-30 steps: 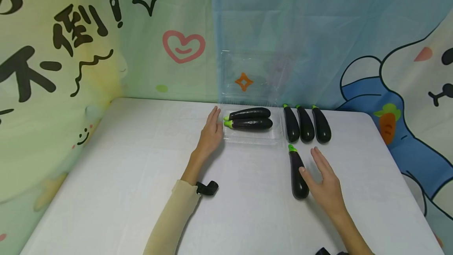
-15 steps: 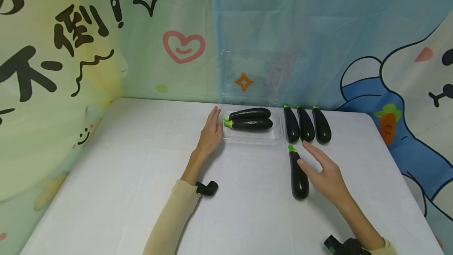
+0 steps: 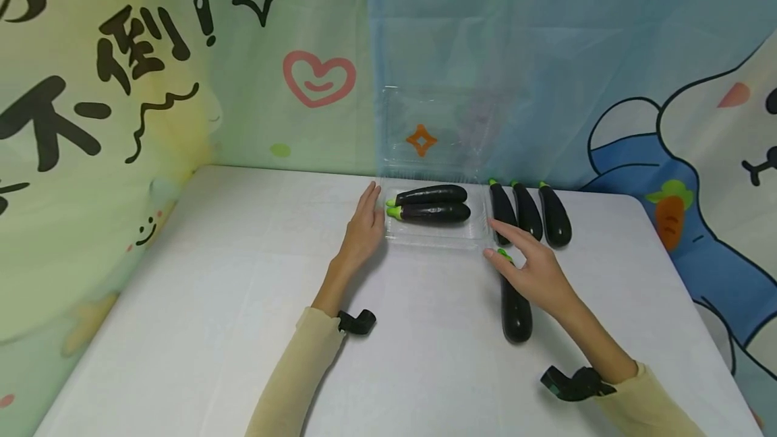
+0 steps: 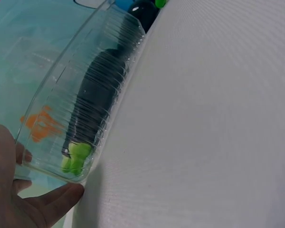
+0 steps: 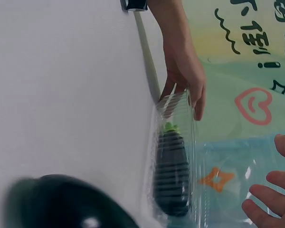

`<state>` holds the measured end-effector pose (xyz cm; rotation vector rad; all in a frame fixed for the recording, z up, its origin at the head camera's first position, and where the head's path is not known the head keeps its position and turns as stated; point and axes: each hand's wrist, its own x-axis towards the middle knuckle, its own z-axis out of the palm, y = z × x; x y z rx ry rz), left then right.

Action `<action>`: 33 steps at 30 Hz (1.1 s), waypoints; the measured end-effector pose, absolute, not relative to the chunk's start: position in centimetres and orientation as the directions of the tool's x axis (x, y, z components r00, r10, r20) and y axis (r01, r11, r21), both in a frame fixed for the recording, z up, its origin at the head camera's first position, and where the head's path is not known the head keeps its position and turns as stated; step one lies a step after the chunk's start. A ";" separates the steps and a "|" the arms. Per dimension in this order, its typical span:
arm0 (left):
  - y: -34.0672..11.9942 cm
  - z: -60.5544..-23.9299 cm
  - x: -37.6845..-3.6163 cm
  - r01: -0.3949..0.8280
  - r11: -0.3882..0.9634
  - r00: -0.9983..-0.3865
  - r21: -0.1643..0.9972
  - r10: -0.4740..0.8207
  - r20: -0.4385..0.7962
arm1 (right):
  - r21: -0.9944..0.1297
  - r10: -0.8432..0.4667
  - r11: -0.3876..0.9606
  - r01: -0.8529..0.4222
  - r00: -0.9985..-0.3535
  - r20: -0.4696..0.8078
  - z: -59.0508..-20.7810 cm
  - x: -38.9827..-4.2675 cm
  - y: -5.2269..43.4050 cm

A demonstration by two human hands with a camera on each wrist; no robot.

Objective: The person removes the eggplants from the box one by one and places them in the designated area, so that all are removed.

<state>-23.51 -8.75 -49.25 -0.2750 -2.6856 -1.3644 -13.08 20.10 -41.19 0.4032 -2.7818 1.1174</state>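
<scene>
Both arms wear long, close-fitting sleeves of pale cream-beige fabric, ending just behind each wrist. The left hand (image 3: 362, 229) and the right hand (image 3: 534, 268) are bare. A small black plastic camera mount (image 3: 357, 322) juts out just behind the left wrist, and a similar black mount (image 3: 570, 384), possibly on a strap, sits just behind the right wrist.

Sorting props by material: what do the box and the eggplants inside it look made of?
Clear box: thin transparent plastic, ribbed walls, glossy glints. Eggplants: smooth, shiny dark purple with uniform bright green caps, probably molded plastic, though real ones cannot be ruled out.
</scene>
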 end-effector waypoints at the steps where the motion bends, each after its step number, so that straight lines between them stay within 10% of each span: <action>1: -8.7 -49.3 -23.5 0.213 0.579 -0.977 0.787 0.108 0.185 | -0.656 -0.213 0.695 -0.295 -0.956 0.203 -41.0 -13.3 19.9; 33: -8.8 -49.1 -23.4 0.214 0.586 -0.977 0.781 0.118 0.179 | -0.619 -0.544 0.629 -0.470 -0.835 0.081 -40.6 -20.1 15.9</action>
